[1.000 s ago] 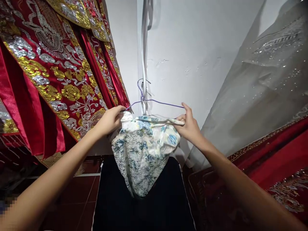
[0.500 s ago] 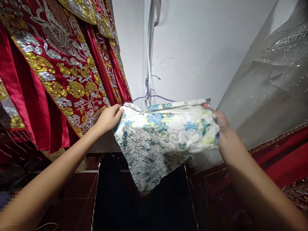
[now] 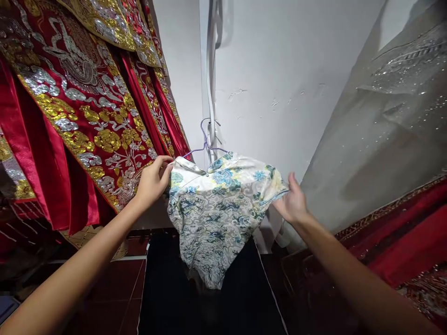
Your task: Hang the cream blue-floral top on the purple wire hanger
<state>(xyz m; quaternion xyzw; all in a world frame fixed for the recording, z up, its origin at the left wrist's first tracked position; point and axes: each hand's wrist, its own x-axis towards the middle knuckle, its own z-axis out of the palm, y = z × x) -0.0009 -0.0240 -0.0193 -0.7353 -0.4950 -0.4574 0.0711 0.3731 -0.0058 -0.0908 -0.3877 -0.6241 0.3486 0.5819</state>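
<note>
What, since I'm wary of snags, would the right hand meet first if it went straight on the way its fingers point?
The right hand would likely meet the floral shirt sleeve first; whether inside or behind it is unclear.

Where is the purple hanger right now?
In the head view, the purple hanger is just left of center, before the white wall, its sides sloping down to the floral shirt between the left hand and right hand.

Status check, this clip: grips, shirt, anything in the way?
Left grip at one shoulder, right grip open at opposite sleeve edge. Patterned shirt on purple hanger. Nothing visibly blocking; red embroidered garment near left grip.
</note>
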